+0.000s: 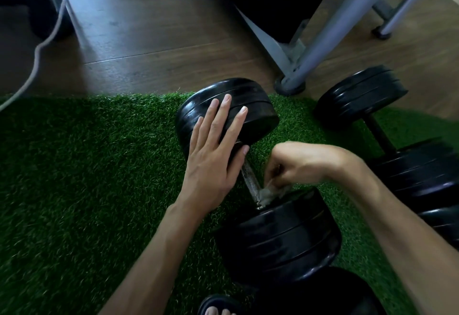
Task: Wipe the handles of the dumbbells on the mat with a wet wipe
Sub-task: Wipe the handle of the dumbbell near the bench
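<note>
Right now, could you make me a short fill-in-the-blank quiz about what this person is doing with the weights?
1. The left hand rests flat on the near dumbbell's far ____.
2. The right hand rubs a wet wipe on the dumbbell's ____.
3. The mat looks like green ____.
4. A second dumbbell lies to the ____.

Missing words: weight; handle; grass; right

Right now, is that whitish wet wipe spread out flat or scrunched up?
Scrunched up. The whitish wet wipe shows as a crumpled wad under the right hand, pressed on the metal dumbbell handle.

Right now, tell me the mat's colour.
Green, grass-like mat, clearest in the head view.
</note>
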Demonstrator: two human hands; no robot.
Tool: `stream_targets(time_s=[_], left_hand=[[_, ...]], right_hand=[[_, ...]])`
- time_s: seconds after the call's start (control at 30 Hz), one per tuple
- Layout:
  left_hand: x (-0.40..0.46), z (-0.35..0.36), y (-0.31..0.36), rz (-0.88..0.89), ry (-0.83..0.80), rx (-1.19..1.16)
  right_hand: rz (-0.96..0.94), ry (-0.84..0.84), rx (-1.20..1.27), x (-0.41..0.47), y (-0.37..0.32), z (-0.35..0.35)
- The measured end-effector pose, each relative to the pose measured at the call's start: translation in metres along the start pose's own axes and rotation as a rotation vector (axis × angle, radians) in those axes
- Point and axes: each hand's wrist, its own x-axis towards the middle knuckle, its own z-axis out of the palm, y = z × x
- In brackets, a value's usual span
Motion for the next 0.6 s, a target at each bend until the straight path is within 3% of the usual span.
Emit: stream_targets(time_s=[0.1,0.33,0.4,0.5,0.6], left_hand=[[-0.001,0.002,0.0,-0.005,0.008,0.004],[0.0,0.0,0.0,0.007,-0.003,0.009],[-0.001,0.0,0.0,0.008,0.003,0.007],[0.0,0.001,0.0,0.007,0.017,0.013],[0.0,0.002,0.0,0.003,0.016,0.016]], right_hand=[[-0.043,0.09,0.09,0.006,0.002,0.01],[0.022,-0.032,0.169,0.001,0.008,0.016],[0.075,0.011,0.151,-0.003,0.017,0.012],[0.147,0.204,0.156,0.0,0.029,0.02],[0.058,0.158,0.214,0.01,0.025,0.035]])
